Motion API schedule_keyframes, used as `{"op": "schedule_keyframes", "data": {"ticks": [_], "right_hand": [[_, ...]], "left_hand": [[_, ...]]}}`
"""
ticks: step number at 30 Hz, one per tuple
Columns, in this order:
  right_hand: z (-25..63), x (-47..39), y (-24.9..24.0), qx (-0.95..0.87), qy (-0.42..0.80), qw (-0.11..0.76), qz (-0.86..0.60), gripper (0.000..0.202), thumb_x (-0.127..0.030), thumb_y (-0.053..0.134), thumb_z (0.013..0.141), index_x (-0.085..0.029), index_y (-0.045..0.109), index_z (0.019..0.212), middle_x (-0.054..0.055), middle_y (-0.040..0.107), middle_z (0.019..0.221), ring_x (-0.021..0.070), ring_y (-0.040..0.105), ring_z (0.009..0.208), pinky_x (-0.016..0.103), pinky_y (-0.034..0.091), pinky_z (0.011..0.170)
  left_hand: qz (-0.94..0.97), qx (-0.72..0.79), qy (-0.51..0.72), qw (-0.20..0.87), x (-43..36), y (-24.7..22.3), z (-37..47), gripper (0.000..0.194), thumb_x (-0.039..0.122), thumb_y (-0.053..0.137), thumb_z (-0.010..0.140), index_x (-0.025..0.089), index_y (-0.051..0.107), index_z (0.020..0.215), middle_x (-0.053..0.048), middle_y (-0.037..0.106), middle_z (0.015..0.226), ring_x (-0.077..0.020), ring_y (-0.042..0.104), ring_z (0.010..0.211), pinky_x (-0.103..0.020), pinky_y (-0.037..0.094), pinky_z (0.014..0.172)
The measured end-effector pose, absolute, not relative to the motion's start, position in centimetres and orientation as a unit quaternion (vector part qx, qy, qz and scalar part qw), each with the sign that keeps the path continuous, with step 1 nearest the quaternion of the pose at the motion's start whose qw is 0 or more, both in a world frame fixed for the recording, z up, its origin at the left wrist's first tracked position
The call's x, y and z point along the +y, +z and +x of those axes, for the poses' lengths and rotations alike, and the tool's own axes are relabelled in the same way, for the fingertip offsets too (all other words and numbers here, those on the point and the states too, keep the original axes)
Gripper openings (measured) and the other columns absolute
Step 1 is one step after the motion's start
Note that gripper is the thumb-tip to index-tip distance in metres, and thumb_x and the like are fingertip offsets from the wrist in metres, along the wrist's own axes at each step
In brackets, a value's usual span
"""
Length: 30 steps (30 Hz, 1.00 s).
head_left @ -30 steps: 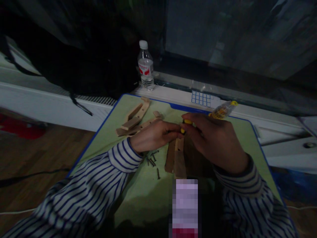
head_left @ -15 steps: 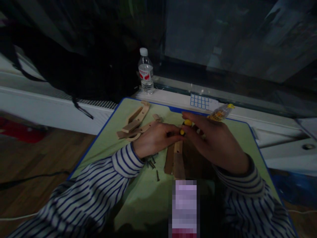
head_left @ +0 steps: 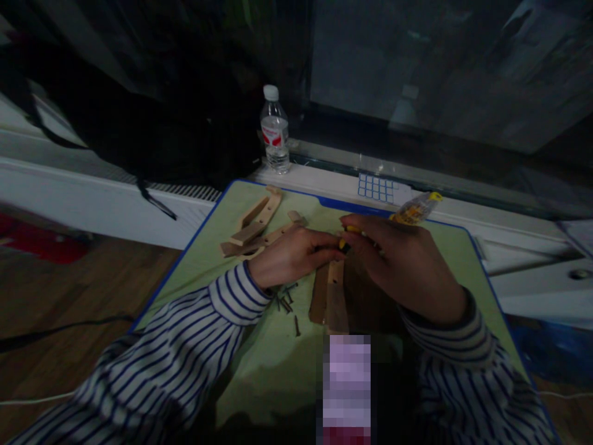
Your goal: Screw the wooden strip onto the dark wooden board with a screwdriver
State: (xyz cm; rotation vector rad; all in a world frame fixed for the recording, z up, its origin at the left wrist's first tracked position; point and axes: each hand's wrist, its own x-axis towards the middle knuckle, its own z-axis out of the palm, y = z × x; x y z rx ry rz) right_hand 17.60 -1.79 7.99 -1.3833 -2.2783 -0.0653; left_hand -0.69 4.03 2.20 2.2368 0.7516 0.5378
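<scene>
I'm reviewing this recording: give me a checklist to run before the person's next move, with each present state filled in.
1. Small yellow-and-black object pinched by the right hand: ok.
2. Left hand gripping it too: cannot tell; its fingertips are right beside it.
3. Hole in the pale wooden strip uncovered: ok for the one nearer the person; the far end is hidden by the hands.
4. Grey metal screws gathered together: not ok; one lies apart on the pale green, blue-edged tabletop.
5. Clear plastic bottle with white cap off the tabletop: ok, upright on the white sill.
</scene>
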Motion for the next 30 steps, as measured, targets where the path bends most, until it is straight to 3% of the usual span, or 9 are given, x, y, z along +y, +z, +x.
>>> {"op": "schedule_keyframes", "data": {"ticks": [9,21,26,30], "right_hand": [[17.28,-2.08,7.9,-0.828,-0.062,0.224,-0.51,0.027,-0.029,0.048,0.092,-0.017,0.064,0.11,0.009,0.074,0.098,0.0228,0.07,0.079,0.034,0.052,0.066],[17.02,-2.0,8.14,-0.825,-0.033,0.215,-0.521,0.026,-0.03,0.047,0.093,-0.018,0.063,0.11,0.007,0.074,0.098,0.0227,0.07,0.081,0.034,0.053,0.069],[17.43,-2.14,8.27,-0.833,-0.003,0.237,-0.5,0.036,-0.033,0.048,0.093,-0.015,0.055,0.124,0.01,0.07,0.113,0.0229,0.07,0.085,0.036,0.055,0.072],[17.73,-2.07,8.32,-0.845,0.037,0.257,-0.467,0.035,-0.022,0.046,0.093,-0.015,0.053,0.126,0.009,0.065,0.123,0.0197,0.066,0.102,0.033,0.054,0.083]], "left_hand": [[0.864,0.282,0.194,0.369,4.22,2.35,-0.78,0.024,0.031,0.05,0.092,0.018,0.069,0.098,0.001,0.068,0.077,-0.0114,0.06,0.069,-0.021,0.042,0.063],[0.852,0.335,0.24,0.322,3.5,2.61,-0.24,0.027,0.04,0.056,0.087,0.016,0.07,0.088,0.003,0.063,0.062,-0.0087,0.053,0.053,-0.02,0.034,0.052],[0.855,0.327,0.235,0.326,3.57,2.59,-0.23,0.027,0.037,0.056,0.088,0.015,0.07,0.084,0.003,0.061,0.058,-0.0082,0.051,0.051,-0.02,0.033,0.05],[0.861,0.328,0.226,0.318,3.62,2.61,-0.29,0.03,0.04,0.055,0.088,0.014,0.07,0.088,0.001,0.064,0.064,-0.009,0.054,0.055,-0.02,0.036,0.053]]}}
